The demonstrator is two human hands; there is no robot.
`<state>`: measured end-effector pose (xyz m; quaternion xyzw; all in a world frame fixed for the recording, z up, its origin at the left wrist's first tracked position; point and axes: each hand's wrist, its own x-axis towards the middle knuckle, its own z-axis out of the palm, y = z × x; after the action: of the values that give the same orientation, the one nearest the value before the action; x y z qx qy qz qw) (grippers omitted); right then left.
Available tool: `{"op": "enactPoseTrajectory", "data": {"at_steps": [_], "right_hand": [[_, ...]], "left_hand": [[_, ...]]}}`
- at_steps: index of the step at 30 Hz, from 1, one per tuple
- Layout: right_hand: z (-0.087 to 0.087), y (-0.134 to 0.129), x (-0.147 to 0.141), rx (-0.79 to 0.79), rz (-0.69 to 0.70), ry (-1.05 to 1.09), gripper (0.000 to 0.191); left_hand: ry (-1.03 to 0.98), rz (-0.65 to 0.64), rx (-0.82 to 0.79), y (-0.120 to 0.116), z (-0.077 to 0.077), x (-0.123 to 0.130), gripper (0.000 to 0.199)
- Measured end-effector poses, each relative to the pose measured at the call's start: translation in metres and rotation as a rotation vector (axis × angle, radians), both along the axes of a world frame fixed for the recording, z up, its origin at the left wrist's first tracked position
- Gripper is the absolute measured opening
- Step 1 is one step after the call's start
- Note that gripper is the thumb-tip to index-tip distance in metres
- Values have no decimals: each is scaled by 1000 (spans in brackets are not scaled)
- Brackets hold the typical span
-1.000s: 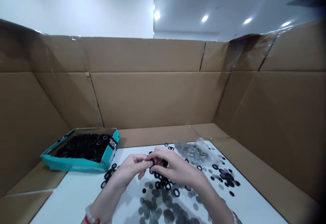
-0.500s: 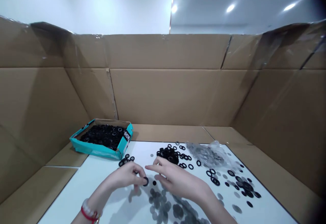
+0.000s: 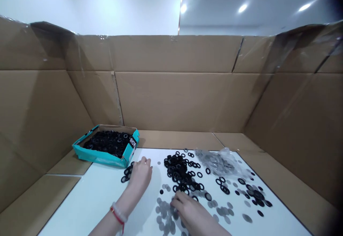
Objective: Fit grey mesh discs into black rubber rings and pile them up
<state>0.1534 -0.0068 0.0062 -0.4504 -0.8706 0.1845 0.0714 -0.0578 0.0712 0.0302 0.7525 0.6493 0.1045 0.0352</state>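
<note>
My left hand (image 3: 141,173), with a white and red bracelet at the wrist, is over the white tabletop beside a small group of black rings (image 3: 127,173). Its fingers curl away from the camera, and whether they hold a ring is hidden. My right hand (image 3: 184,205) is low at the near edge of the large pile of black rings (image 3: 178,170), its fingers bent down by scattered grey translucent discs (image 3: 164,216). What its fingertips touch cannot be made out. One small black disc (image 3: 161,192) lies between the hands.
A teal box (image 3: 100,156) full of black rings stands at the back left. A clear plastic bag (image 3: 221,162) with grey discs lies at the back right, near a group of black discs (image 3: 258,195). Cardboard walls (image 3: 174,100) surround the white table (image 3: 107,189).
My left hand has moved up and away from the ring it held near its fingertips. My right hand has moved down and right, uncovering more of the black ring pile.
</note>
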Motion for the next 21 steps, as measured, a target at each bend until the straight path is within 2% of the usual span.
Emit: {"op": "enactPoseTrajectory", "data": {"at_steps": [4, 8, 13, 18, 21], "right_hand": [[4, -1, 1, -16, -24, -39, 30], [13, -3, 1, -67, -19, -66, 22], [13, -5, -2, -127, -8, -16, 28], [10, -4, -2, -118, 26, -18, 26], [11, -5, 1, -98, -7, 6, 27]], "left_hand": [[-45, -123, -5, 29, -16, 28, 30], [-81, -176, -8, 45, -32, 39, 26], [-125, -146, 1, 52, -41, 28, 24], [-166, -200, -10, 56, -45, 17, 26], [-156, -227, -2, 54, -47, 18, 26]]}}
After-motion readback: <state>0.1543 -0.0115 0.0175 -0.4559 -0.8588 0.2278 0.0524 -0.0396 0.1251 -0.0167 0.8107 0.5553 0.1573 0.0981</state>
